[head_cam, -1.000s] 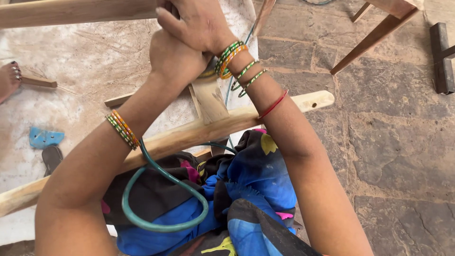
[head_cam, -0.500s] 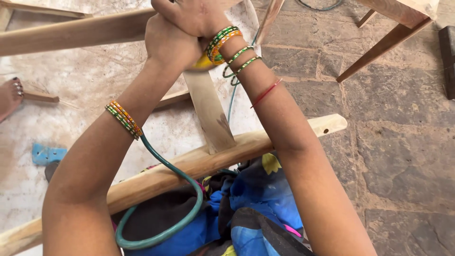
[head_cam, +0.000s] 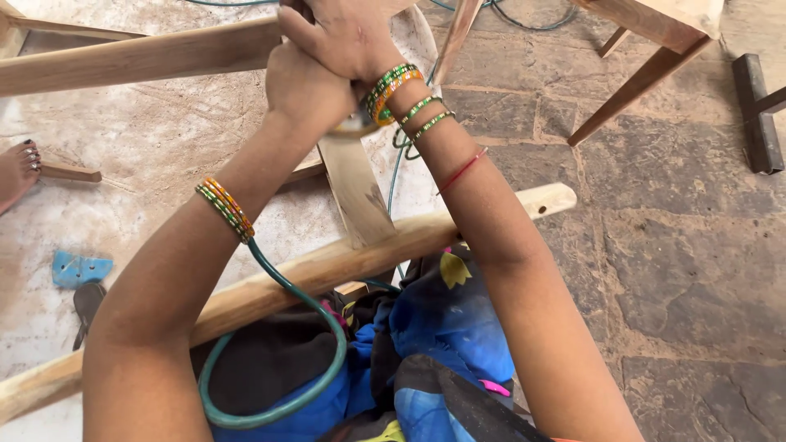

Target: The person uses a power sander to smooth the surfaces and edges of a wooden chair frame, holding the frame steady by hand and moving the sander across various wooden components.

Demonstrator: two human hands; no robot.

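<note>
Both hands clasped tight around something hidden, pressing onto wooden frame; next, steady downward force.

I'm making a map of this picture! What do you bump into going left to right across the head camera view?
Another person's foot → blue scrap → green hose loop → left hand → right hand → pale rail's round end → slanted wooden leg → dark metal bar.

My right hand is covering my left hand, hiding whatever my fingers are gripping. The top edge is cutting off the far wooden frame.
</note>
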